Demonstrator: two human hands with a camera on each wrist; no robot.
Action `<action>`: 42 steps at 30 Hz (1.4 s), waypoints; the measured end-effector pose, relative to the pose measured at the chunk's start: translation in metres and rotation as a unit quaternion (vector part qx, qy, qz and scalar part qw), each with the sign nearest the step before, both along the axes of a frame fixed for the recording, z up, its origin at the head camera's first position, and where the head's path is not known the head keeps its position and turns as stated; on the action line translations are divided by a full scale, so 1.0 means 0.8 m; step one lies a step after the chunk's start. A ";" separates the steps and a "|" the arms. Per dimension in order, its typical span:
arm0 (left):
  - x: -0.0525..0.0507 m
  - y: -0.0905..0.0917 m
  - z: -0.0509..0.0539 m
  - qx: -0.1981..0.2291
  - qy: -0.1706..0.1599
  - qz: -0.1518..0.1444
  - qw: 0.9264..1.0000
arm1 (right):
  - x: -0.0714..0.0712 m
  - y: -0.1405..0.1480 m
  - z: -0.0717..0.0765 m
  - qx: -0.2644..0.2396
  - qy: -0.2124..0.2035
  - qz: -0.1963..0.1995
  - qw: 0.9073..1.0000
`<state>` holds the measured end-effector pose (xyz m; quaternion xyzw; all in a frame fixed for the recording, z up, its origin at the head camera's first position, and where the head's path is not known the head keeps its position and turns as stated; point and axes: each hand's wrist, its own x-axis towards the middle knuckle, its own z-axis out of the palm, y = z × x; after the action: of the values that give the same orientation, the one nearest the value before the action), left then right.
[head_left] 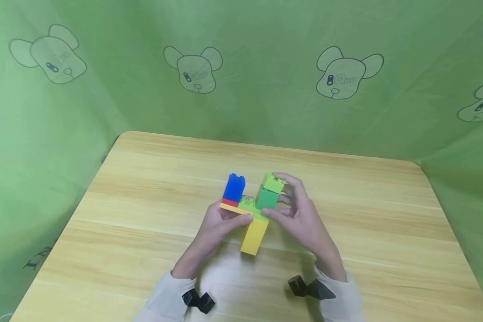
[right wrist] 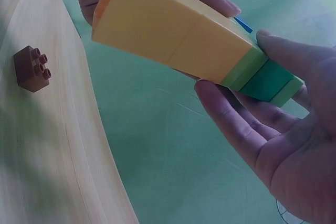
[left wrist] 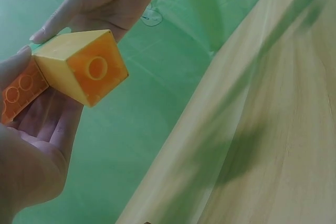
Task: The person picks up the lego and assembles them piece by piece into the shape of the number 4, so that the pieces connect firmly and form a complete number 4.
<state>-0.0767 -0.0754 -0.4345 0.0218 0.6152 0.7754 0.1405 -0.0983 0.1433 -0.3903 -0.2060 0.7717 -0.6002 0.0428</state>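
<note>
A toy building-brick assembly is held above the table between both hands. Its left end carries a blue brick (head_left: 234, 188) over a thin red layer (head_left: 230, 202). Lime bricks (head_left: 247, 202) sit mid-way, and a dark green brick (head_left: 267, 198) topped by a lime brick (head_left: 273, 182) rises on the right. A yellow column (head_left: 255, 236) extends below; its hollow underside (left wrist: 97, 69) faces the left wrist view. My left hand (head_left: 215, 226) pinches the orange base plate (left wrist: 23, 88), thumb on its near edge. My right hand (head_left: 306, 219) grips the green stack between thumb and fingers.
A brown brick (right wrist: 32, 69) with studs stands on the wooden table (head_left: 145, 179), seen in the right wrist view. Green curtains (head_left: 265, 120) with mouse-head drawings surround the table's back and sides. Black wrist devices (head_left: 198, 301) are on both sleeves.
</note>
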 end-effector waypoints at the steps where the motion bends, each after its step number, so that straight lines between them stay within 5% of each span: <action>1: 0.000 0.000 0.000 -0.001 0.000 0.000 1.000 | 0.000 0.000 0.000 0.003 0.003 0.000 1.000; 14: 0.000 -0.001 -0.001 -0.009 -0.005 -0.013 1.000 | 0.002 -0.002 0.001 0.003 -0.023 0.012 1.000; 42: 0.002 0.001 0.000 0.005 -0.002 -0.019 1.000 | 0.004 -0.002 0.001 -0.038 0.008 -0.006 0.999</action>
<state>-0.0753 -0.0744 -0.4346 0.0328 0.6103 0.7759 0.1563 -0.0954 0.1419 -0.3892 -0.2079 0.7498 -0.6276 0.0253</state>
